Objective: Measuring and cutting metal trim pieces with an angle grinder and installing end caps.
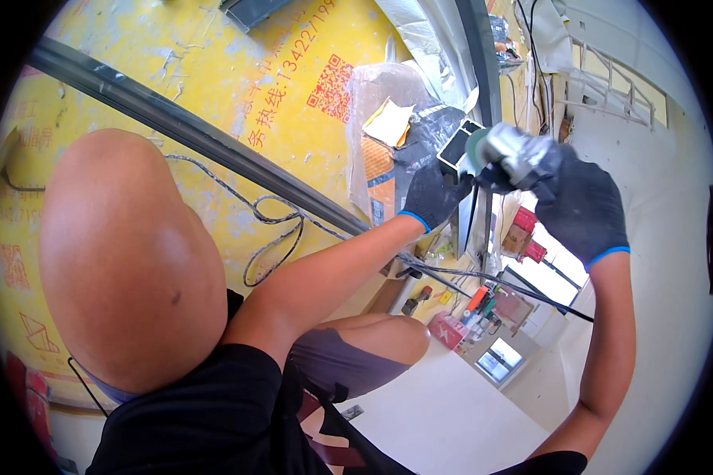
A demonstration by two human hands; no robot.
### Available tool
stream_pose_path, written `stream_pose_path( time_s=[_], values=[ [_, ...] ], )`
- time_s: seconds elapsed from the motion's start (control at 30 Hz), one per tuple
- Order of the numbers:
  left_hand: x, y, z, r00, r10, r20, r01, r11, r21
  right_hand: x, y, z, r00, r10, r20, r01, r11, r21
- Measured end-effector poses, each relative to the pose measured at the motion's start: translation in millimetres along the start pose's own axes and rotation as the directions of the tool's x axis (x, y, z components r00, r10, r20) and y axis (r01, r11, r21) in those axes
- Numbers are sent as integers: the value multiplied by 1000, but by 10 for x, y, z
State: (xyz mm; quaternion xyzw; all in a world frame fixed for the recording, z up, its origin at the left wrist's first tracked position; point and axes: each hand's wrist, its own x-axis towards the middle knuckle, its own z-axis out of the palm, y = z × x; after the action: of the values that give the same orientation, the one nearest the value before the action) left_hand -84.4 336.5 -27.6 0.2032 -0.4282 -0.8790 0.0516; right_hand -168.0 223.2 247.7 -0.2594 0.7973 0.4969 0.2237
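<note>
My right hand, in a black glove with a blue cuff, is closed around an angle grinder, blurred by motion. Its greenish disc is right at the open end of a hollow rectangular metal profile; whether the two touch I cannot tell. My left hand, gloved the same way, grips this profile just below its end. Its fingers are partly hidden behind the profile. Beside the left hand lies a dark printed bag with a white scrap of paper on it.
A long dark metal frame bar crosses the yellow printed floor sheet. A black cord loops near my bent knee, and another cable runs below the hands. Red boxes and several tools stand farther off.
</note>
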Motion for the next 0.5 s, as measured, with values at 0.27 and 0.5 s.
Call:
stream_pose_path(
  time_s=[0.27, 0.5],
  values=[
    [-25, 173, -36, 964, -219, 150, 225, 974, -18, -557, 953, 789, 884, 381, 272, -325, 81, 942],
    [-535, -151, 156, 989, -120, -91, 136, 971, 196, -1115, 509, 2092, 927, 192, 321, -26, -824, 567]
  ],
)
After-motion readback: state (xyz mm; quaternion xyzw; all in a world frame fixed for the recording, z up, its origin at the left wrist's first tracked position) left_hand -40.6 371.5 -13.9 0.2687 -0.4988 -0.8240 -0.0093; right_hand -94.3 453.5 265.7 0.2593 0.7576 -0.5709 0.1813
